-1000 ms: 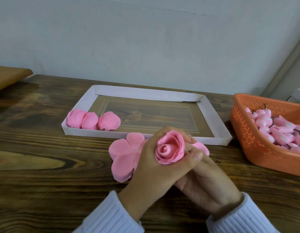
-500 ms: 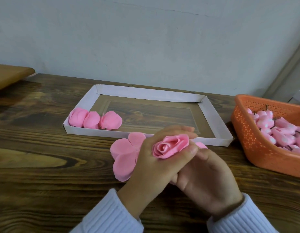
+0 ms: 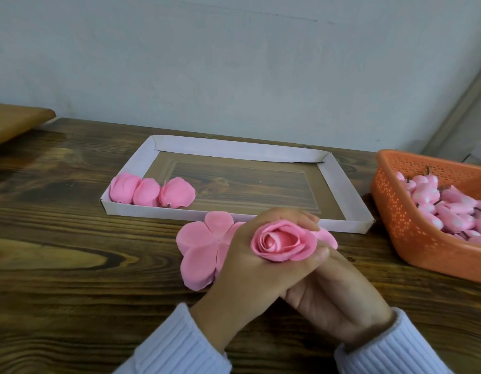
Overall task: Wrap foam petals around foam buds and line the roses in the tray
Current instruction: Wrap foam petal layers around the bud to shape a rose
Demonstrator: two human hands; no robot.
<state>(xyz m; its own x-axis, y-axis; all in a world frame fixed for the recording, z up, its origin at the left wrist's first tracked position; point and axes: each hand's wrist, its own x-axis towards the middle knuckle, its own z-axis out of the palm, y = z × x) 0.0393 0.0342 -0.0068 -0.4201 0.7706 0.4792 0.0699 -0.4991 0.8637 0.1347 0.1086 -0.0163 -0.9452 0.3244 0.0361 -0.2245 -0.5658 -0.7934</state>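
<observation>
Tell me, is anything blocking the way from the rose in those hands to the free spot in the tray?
Nothing visible does. The rose, held in the hands, left and right, sits just in front of the tray. Only its low near wall lies between, easily lifted over. The space right of the three finished roses is free.

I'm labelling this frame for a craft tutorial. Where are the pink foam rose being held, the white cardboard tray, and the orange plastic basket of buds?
pink foam rose (image 3: 283, 242): head view, on its spiral centre.
white cardboard tray (image 3: 234, 150): head view, on the far wall.
orange plastic basket (image 3: 401, 211): head view, on its perforated near side.
</observation>
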